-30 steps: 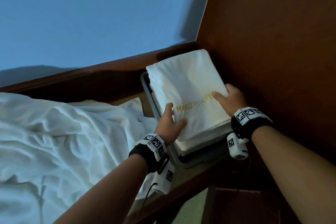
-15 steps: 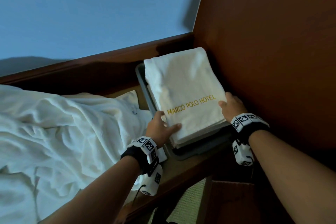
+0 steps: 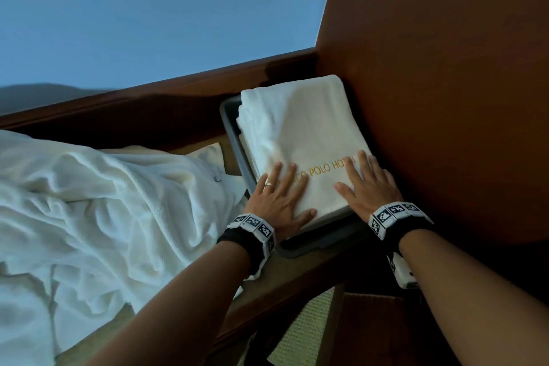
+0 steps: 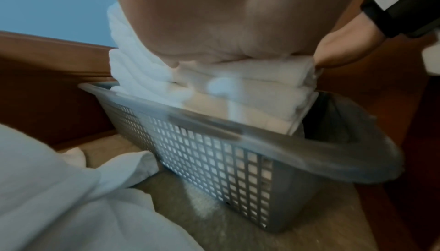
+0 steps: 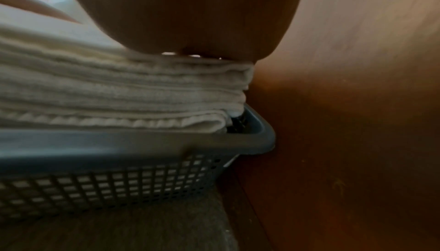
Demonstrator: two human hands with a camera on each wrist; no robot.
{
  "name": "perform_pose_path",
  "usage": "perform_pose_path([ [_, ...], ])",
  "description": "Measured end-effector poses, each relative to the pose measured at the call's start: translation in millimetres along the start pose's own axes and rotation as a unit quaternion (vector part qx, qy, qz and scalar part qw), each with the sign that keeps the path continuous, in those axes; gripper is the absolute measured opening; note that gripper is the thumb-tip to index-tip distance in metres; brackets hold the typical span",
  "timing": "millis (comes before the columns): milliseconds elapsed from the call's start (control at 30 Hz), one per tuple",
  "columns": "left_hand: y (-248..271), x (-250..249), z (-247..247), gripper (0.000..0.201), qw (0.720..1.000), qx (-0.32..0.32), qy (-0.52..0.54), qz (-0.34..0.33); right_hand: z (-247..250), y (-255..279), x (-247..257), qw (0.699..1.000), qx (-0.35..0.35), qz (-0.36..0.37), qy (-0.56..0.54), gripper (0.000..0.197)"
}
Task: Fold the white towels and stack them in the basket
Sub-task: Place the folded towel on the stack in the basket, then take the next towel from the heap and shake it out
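— Both hands lay flat, fingers straight: left hand [image 3: 277,199], right hand [image 3: 367,187], pressing the top towel [image 3: 300,128].
— How did it look?
— White, folded, gold letters, on a stack in the gray basket [image 4: 214,153].

One grey basket [image 3: 312,242] at centre frame; one stack of folded towels [image 3: 300,134] inside, exact number unclear; one loose heap of white cloth [image 3: 98,217] at left; two hands, left hand [image 3: 277,202], right hand [image 3: 368,184].

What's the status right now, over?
Both hands open: left hand and right hand flat on the top folded towel. Stack stands above the basket rim. Unfolded towels wait alongside. Nothing in the way.
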State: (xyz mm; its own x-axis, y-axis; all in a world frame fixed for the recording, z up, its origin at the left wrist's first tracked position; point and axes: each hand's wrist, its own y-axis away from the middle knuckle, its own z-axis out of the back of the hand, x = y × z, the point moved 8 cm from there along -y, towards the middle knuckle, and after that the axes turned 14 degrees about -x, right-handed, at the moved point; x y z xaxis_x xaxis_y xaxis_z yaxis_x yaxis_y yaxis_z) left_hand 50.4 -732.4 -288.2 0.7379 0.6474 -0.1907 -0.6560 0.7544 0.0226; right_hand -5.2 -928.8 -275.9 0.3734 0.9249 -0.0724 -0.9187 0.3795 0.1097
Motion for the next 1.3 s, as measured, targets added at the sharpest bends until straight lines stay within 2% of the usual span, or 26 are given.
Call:
perform_pose_path([
  [200, 8.2, 10.8, 25.0, 0.083, 1.0, 0.004, 0.021, 0.001, 17.4, 3.8, 10.3, 1.0, 0.013, -0.026, 0.004, 0.07],
  [300, 23.8, 20.9, 53.2, 0.07, 0.999, -0.024, 0.037, -0.007, 40.8, 9.3, 29.5, 0.998, -0.055, -0.013, 0.016, 0.054],
  [367, 38.2, 37.0, 70.9, 0.061, 0.997, -0.022, 0.069, 0.027, 57.5, 14.7, 53.2, 0.995, -0.102, 0.007, -0.003, 0.042],
  [500, 85.3, 82.7, 109.9, 0.044, 0.988, -0.042, 0.117, 0.092, 87.8, 31.0, 126.7, 0.979, -0.167, 0.065, -0.094, 0.031],
  [633, 156.1, 141.6, 148.6, 0.037, 0.978, -0.085, 0.122, 0.144, 110.5, 65.0, 214.7, 0.946, -0.215, 0.134, -0.202, 0.024],
  [800, 256.4, 216.9, 172.3, 0.029, 0.965, -0.106, 0.094, 0.221, 121.8, 107.8, 328.5, 0.941, -0.168, 0.188, -0.226, 0.022],
  [967, 346.2, 285.5, 193.6, 0.026, 0.955, -0.108, 0.037, 0.273, 133.9, 152.3, 434.1, 0.921, -0.171, 0.234, -0.26, 0.018],
  [1133, 384.4, 340.1, 227.4, 0.024, 0.942, -0.142, -0.002, 0.305, 150.5, 170.6, 505.6, 0.922, -0.161, 0.267, -0.231, 0.022],
  [1300, 390.2, 395.0, 241.5, 0.029, 0.923, -0.171, -0.026, 0.343, 167.9, 143.9, 557.2, 0.927, -0.162, 0.288, -0.18, 0.03],
])
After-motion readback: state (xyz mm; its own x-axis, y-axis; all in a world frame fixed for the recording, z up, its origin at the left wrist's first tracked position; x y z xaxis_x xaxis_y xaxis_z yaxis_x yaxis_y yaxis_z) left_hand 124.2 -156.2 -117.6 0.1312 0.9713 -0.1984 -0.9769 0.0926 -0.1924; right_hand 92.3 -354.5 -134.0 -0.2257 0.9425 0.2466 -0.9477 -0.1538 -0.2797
